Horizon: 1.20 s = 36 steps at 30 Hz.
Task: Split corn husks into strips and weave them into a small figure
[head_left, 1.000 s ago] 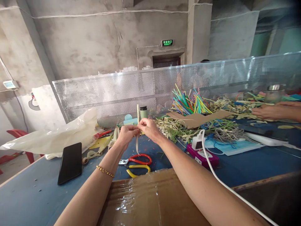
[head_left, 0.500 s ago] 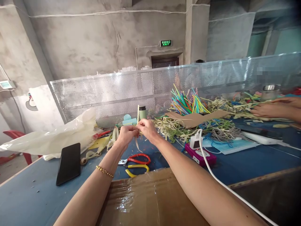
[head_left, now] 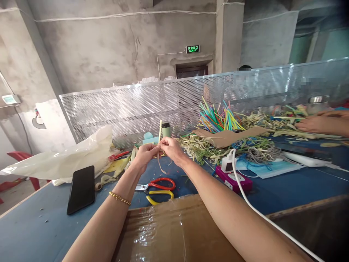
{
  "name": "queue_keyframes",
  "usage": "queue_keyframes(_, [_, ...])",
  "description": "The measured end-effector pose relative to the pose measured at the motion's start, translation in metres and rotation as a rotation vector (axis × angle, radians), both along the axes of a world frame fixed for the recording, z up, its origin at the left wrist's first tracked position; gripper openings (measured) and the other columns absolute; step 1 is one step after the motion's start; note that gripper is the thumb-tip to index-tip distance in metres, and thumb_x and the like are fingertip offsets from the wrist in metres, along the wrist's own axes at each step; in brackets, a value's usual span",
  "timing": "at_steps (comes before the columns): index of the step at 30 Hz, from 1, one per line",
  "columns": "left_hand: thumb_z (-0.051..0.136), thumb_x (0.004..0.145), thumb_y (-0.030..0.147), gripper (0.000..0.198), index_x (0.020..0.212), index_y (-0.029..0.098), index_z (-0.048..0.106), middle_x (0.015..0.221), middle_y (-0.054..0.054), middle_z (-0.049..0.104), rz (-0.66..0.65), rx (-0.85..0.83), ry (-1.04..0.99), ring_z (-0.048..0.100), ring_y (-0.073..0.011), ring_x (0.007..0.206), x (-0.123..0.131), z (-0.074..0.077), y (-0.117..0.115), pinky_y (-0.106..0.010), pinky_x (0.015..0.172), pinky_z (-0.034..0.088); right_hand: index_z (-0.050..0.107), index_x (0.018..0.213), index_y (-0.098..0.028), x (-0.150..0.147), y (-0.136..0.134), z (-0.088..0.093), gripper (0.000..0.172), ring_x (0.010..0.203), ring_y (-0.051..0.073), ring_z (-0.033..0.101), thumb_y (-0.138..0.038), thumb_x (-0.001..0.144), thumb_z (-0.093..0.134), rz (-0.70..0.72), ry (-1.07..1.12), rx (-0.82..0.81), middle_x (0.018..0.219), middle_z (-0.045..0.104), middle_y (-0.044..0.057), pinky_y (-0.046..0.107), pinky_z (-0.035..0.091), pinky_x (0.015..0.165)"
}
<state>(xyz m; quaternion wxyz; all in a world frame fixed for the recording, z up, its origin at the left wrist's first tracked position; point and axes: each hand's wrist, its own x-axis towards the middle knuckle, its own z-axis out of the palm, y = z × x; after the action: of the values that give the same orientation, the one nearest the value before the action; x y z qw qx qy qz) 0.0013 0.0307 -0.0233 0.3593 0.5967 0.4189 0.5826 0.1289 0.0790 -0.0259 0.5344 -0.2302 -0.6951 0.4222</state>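
Both hands meet above the blue table [head_left: 109, 203], fingers pinched together. My left hand [head_left: 145, 154] and my right hand [head_left: 171, 148] close on a pale green stick [head_left: 160, 131] that stands upright between them. A thin pale strip [head_left: 160, 163] hangs down from the fingertips. The fingers hide where strip and stick meet. Below the hands lie red-handled scissors [head_left: 160, 183] and yellow-handled pliers [head_left: 160, 197]. A green bottle with a black lid [head_left: 165, 130] stands just behind my right hand.
A cardboard box [head_left: 177, 233] is under my forearms. Left are a black phone [head_left: 81, 189] and a plastic bag [head_left: 68, 156]. Right are colourful sticks [head_left: 218, 118], dried strips [head_left: 195, 147], a purple device [head_left: 234, 178], a white cable [head_left: 253, 209] and another person's hands [head_left: 319, 124].
The hanging strip has shifted and now curls at its lower end. My hands stay pinched together at nearly the same place. The other person's hands now have a pale stick beside them.
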Motion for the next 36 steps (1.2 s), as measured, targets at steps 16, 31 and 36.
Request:
queue_keyframes(16, [0.072,0.06,0.028,0.017,0.055,0.013,0.065,0.054,-0.005,0.064,0.059,0.038,0.088,0.052,-0.0126,0.055,0.008,-0.002,-0.002,-0.027,0.06,0.039,0.051,0.063,-0.018,-0.001,-0.002,0.0,0.009,0.049,0.011,0.05,-0.018,0.07,0.056,-0.19,-0.07,0.038,0.054,0.053,-0.003,0.022,0.038,0.046])
queue_keyframes(31, [0.072,0.065,0.025,0.014,0.071,0.012,0.072,0.072,-0.011,0.071,-0.111,-0.074,0.087,0.058,-0.015,0.062,-0.017,0.007,-0.008,-0.029,0.063,0.042,0.06,0.071,-0.016,0.012,0.002,0.005,0.02,0.052,0.01,0.048,-0.034,0.079,0.059,-0.112,-0.266,0.208,0.058,0.055,-0.002,0.023,0.036,0.052])
queue_keyframes(36, [0.071,0.065,0.023,0.011,0.071,0.013,0.072,0.071,-0.009,0.071,-0.006,-0.067,0.074,0.062,-0.0168,0.066,-0.019,0.007,-0.007,-0.03,0.069,0.045,0.056,0.065,-0.016,0.017,0.0,0.006,0.026,0.041,0.009,0.045,-0.035,0.081,0.061,-0.036,-0.395,0.159,0.048,0.049,-0.004,0.021,0.032,0.043])
